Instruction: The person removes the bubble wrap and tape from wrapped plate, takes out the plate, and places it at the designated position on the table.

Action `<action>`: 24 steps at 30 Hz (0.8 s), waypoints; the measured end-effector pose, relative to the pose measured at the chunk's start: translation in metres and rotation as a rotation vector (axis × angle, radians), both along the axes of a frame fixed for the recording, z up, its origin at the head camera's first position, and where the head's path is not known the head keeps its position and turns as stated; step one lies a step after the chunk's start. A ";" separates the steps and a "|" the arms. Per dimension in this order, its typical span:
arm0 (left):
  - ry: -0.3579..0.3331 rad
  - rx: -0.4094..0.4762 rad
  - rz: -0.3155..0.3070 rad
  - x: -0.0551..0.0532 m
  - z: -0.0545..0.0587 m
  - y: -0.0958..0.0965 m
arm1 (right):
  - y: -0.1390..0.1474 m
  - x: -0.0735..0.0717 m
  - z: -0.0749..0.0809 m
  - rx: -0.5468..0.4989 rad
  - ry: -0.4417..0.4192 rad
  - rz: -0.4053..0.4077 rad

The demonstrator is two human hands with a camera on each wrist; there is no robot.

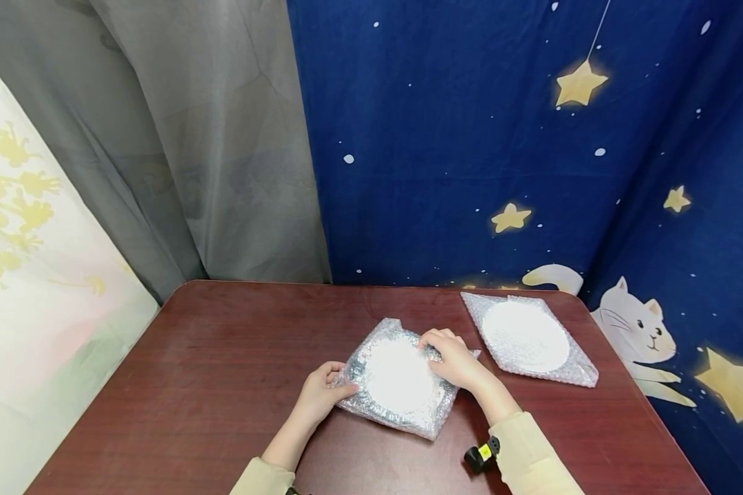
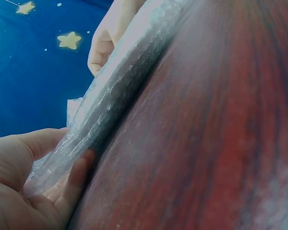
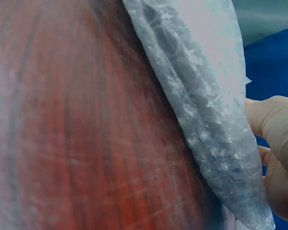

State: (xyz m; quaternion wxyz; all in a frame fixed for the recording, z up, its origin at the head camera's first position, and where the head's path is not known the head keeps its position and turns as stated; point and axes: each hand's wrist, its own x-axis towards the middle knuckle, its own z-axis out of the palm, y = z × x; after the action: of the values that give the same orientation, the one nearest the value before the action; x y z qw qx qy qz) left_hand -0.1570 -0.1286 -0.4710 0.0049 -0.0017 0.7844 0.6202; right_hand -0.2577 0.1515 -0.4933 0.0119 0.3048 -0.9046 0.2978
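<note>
A flat bubble-wrapped package [image 1: 380, 405] lies in front of me on the table, a round, glaringly white shape showing through its wrap. My left hand [image 1: 323, 393] grips its left corner, thumb on top; in the left wrist view, the left hand [image 2: 33, 177] has fingers reaching under the edge of the wrap [image 2: 120, 86]. At the upper right of the package, my right hand [image 1: 455, 359] bends its fingers and thumb onto the bubble wrap and pinches it. The right wrist view has the right hand [image 3: 278, 143] at the far side of the wrap [image 3: 216, 139].
A second bubble-wrapped package [image 1: 578, 368], also with a round white shape inside, lies at the back right of the brown wooden table [image 1: 241, 344]. Behind the table hang a grey curtain [image 1: 223, 137] and a blue starry one [image 1: 433, 137].
</note>
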 end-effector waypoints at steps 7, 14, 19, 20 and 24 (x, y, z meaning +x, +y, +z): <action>0.001 0.006 -0.010 -0.003 -0.006 -0.001 | -0.001 0.004 0.001 -0.004 0.015 -0.022; -0.005 0.015 -0.018 -0.004 -0.008 -0.002 | -0.003 0.007 -0.001 -0.009 0.059 -0.048; -0.007 0.023 -0.020 -0.004 -0.008 -0.002 | -0.004 0.007 -0.002 -0.003 0.085 -0.060; -0.007 0.026 -0.021 -0.004 -0.008 -0.002 | -0.004 0.007 -0.003 0.000 0.089 -0.063; -0.009 0.045 -0.026 -0.004 -0.008 -0.002 | -0.004 0.007 -0.004 0.009 0.091 -0.072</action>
State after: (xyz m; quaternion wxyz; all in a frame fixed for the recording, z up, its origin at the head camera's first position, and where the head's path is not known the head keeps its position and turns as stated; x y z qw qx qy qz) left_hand -0.1609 -0.1309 -0.4787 0.0163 0.0056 0.7703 0.6374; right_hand -0.2507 0.1472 -0.4972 0.0623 0.2851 -0.9150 0.2787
